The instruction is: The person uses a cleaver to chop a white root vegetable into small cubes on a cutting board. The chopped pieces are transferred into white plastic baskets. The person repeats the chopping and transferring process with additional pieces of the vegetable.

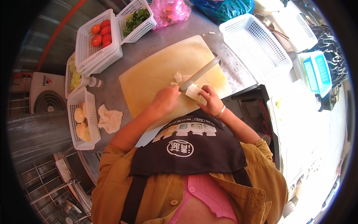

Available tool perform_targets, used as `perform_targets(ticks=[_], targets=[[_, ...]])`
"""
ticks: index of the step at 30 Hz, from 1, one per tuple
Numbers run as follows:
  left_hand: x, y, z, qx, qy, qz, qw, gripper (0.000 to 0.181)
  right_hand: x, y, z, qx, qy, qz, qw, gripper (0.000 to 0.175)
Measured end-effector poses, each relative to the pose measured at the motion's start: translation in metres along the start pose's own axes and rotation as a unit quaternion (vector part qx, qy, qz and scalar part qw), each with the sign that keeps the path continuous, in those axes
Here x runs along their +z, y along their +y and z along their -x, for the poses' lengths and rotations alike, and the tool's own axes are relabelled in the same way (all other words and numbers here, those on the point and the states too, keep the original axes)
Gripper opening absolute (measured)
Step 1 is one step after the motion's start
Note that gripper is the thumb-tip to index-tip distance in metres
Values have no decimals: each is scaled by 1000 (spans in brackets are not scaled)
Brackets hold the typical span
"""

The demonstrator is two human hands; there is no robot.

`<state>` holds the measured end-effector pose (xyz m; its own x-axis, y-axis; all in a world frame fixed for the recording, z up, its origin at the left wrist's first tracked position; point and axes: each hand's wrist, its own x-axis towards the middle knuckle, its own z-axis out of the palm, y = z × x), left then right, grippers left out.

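My left hand [167, 99] is closed round the handle of a kitchen knife [201, 72]. The blade points away to the upper right, low over a pale cutting board [156, 70]. My right hand [211, 100], with a bracelet on its wrist, grips a white block of food [193, 92] with thumb and fingertips. The block sits on the board beside the knife's handle end; whether the blade touches it I cannot tell. Small white cut pieces [177, 77] lie just beyond the knife, and part of the block is hidden by my fingers.
Stacked white baskets [81, 53] hold tomatoes [96, 40] at the left, beside a basket of leafy greens [136, 21]. Nearer are a basket of peeled potatoes [81, 126] and a crumpled cloth [110, 119]. A pink bag [170, 12] and large white basket [260, 47] stand beyond the board.
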<state>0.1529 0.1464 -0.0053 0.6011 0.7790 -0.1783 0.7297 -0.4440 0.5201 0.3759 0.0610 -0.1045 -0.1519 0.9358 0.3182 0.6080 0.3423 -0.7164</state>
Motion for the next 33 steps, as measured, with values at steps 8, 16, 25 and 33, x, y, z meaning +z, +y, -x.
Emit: perform_targets(ticks=[8, 16, 25, 33], targets=[[39, -6, -15, 34, 5, -7, 999, 20, -3, 15, -8, -56, -18, -19, 998, 37], [30, -12, -15, -29, 56, 34, 997, 20, 33, -5, -1, -5, 89, 12, 996, 35], [28, 2, -2, 9, 9, 6, 1000, 18, 49, -15, -3, 28, 138, 23, 990, 33], [37, -22, -20, -15, 46, 59, 997, 18, 33, -1, -10, 6, 146, 52, 988, 33]])
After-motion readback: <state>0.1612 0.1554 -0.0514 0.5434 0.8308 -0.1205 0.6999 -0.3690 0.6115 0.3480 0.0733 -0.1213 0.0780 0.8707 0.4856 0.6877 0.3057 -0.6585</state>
